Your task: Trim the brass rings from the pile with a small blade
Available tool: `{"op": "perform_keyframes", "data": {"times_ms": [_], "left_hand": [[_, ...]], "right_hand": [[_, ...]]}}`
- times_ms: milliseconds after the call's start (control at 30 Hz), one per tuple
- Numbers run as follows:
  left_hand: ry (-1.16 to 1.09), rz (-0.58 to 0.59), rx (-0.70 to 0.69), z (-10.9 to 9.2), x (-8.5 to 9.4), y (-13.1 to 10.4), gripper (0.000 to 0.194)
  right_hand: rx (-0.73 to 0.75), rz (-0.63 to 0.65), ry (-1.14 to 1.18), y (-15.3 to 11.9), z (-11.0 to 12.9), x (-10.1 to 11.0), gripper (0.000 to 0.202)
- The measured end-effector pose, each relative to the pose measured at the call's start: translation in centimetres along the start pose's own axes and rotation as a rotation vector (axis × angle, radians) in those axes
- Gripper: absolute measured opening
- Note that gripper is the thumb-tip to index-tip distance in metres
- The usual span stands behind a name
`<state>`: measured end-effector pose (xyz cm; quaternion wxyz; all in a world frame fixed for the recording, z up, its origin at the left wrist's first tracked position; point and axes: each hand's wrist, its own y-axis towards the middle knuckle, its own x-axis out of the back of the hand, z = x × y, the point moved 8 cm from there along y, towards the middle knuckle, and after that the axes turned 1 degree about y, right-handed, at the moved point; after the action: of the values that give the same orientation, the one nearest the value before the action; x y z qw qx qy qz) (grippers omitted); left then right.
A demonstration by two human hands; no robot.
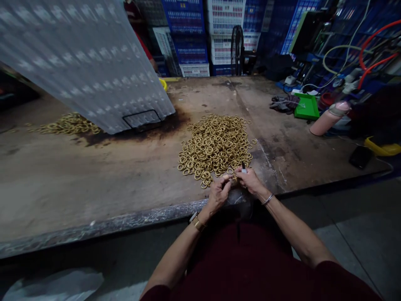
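A heap of brass-coloured rings (pixel 217 144) lies on the worn brown table (pixel 150 167), close to its front edge. My right hand (pixel 249 179) is closed on a small tool (pixel 243 168) with a dark tip and a pale body, at the heap's near right side. To its left, my left hand (pixel 220 190), with a gold watch at the wrist, has its thumb and fingers drawn together by the nearest rings. What those fingers hold, if anything, is too small to make out. One ring (pixel 230 171) lies between the two hands.
A tall grey ribbed stack (pixel 94 62) stands at the left, with more rings (pixel 70 124) beside it. At the right are a green tray (pixel 307 106), a pink bottle (pixel 328 119) and a dark phone (pixel 361 157). Crates (pixel 191 50) line the back.
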<state>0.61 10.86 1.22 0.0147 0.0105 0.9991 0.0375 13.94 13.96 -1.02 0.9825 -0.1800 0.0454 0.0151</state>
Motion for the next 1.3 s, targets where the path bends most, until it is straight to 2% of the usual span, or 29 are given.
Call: {"op": "perform_keyframes", "data": {"times_ms": [133, 200, 267, 367, 400, 467, 533, 600, 700, 1000, 1200, 1300], "left_hand": [[-0.006, 0.055, -0.01, -0.2, -0.6, 0.1, 0.015], [-0.005, 0.041, 0.001, -0.2, -0.5, 0.1, 0.01], [-0.006, 0.001, 0.031, 0.0, 0.0, 0.1, 0.008], [-0.024, -0.082, 0.13, 0.9, 1.0, 0.1, 0.012], [-0.036, -0.095, 0.173, 1.4, 1.2, 0.1, 0.014], [-0.072, -0.095, 0.25, 2.1, 1.3, 0.0, 0.019], [-0.116, -0.075, 0.297, 2.6, 1.1, -0.1, 0.024], [-0.166, -0.052, 0.308, 2.6, 0.9, -0.3, 0.027], [-0.249, -0.019, 0.316, 2.4, 0.4, -0.6, 0.03], [-0.451, 0.022, 0.389, 1.4, -0.4, -1.5, 0.037], [-0.589, 0.088, 0.399, 1.4, -0.9, -1.5, 0.036], [-0.655, 0.087, 0.413, 1.5, -0.8, -1.6, 0.036]], "right_hand": [[-0.085, 0.072, 0.037, -0.3, -0.9, -0.9, 0.026], [-0.071, 0.082, -0.011, -0.2, -1.0, -0.9, 0.023], [0.035, 0.003, -0.141, 0.0, -0.2, -0.1, 0.017], [0.288, -0.204, -0.39, -0.4, 2.3, 1.4, 0.012], [0.351, -0.234, -0.453, -0.8, 3.0, 1.5, 0.013], [0.427, -0.196, -0.532, -1.3, 3.5, 0.8, 0.017], [0.453, -0.089, -0.56, -1.7, 3.3, -0.5, 0.021], [0.434, 0.001, -0.548, -1.9, 2.6, -1.7, 0.024], [0.35, 0.062, -0.471, -1.7, 1.3, -2.6, 0.025], [0.062, 0.181, -0.051, -1.6, 0.1, -3.0, 0.03], [0.064, 0.195, -0.014, -1.5, 0.3, -3.0, 0.029], [0.152, 0.106, -0.144, -1.1, 0.4, -2.2, 0.022]]}}
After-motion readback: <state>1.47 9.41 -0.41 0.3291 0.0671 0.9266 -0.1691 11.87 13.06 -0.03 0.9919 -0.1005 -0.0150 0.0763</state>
